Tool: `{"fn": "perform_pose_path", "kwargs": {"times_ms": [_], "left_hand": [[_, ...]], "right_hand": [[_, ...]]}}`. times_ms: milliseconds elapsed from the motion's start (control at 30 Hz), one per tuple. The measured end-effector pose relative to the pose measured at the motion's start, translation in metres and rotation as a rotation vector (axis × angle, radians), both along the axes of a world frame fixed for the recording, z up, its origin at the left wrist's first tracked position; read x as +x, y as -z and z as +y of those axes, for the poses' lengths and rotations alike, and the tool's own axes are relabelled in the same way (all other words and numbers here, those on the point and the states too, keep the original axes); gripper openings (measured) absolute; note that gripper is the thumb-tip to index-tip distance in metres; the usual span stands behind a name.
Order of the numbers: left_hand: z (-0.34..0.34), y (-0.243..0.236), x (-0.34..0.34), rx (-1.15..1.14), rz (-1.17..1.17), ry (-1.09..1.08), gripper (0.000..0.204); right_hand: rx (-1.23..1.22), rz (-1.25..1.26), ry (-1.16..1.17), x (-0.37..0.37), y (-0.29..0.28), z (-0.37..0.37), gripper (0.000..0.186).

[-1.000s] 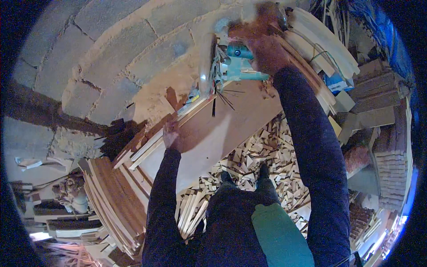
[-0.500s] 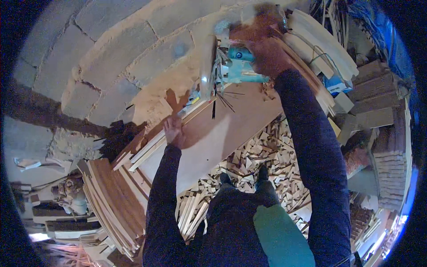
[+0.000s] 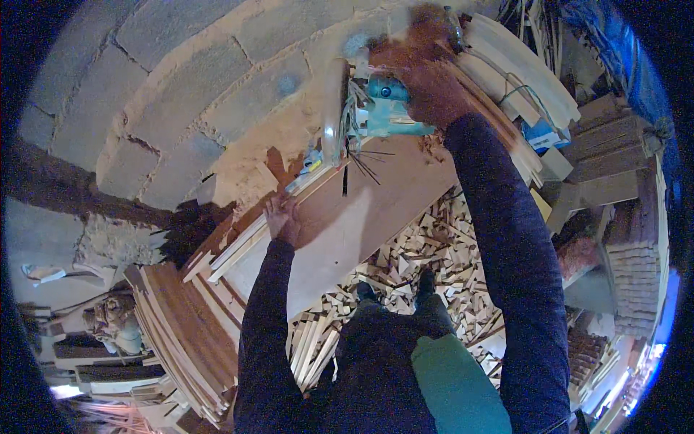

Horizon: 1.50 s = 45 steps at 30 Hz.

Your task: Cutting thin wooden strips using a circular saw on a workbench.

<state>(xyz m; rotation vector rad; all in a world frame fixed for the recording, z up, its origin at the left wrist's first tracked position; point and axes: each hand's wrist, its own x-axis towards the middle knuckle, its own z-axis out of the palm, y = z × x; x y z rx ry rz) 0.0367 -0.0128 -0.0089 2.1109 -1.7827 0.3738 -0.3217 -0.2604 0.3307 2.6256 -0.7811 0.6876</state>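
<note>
A teal miter saw (image 3: 387, 114) with a metal blade guard stands on a wooden worktop (image 3: 325, 239). My right hand (image 3: 437, 94) is closed at the top of the saw; the handle itself is mostly hidden by it. Pale wooden strips (image 3: 238, 249) lie along the back edge of the worktop and run toward the saw blade. My left hand (image 3: 283, 219) bears on these strips to the left of the blade, fingers over them and thumb on the near side. Several dark slits mark the worktop just before the blade.
Triangular wood offcuts (image 3: 434, 253) cover the floor around my feet. Long boards (image 3: 181, 325) are stacked at the left. More wood is piled at the right, beside a blue sheet (image 3: 622, 72). A block wall (image 3: 210, 79) rises behind the worktop, with sawdust (image 3: 260, 145) against it.
Both hands keep their places on the saw and the strips. The view has shifted very slightly; nothing else visibly differs.
</note>
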Motion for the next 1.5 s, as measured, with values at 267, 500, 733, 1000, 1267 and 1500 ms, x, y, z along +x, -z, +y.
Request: {"fn": "perform_pose_path", "kwargs": {"times_ms": [267,500,733,1000,1267,1500], "left_hand": [[-0.01,-0.009,-0.008,0.033,0.25,-0.016,0.059],[-0.02,-0.028,-0.02,0.041,0.479,0.024,0.054],[-0.025,0.004,-0.014,0.059,0.23,0.016,0.034],[-0.031,0.012,-0.015,0.049,0.031,-0.038,0.031],[-0.033,-0.003,-0.017,0.0,0.177,-0.022,0.04],[-0.035,-0.003,-0.014,0.077,0.498,-0.078,0.041]], "right_hand": [[0.142,0.053,0.083,0.004,-0.003,-0.001,0.064],[0.211,-0.094,0.005,0.009,-0.017,0.017,0.052],[0.002,-0.031,-0.087,0.008,-0.015,0.007,0.055],[0.068,-0.06,-0.28,-0.001,-0.02,0.007,0.066],[0.26,-0.072,-0.141,0.008,-0.023,0.015,0.053],[0.38,0.018,-0.076,0.009,-0.021,0.019,0.053]]}}
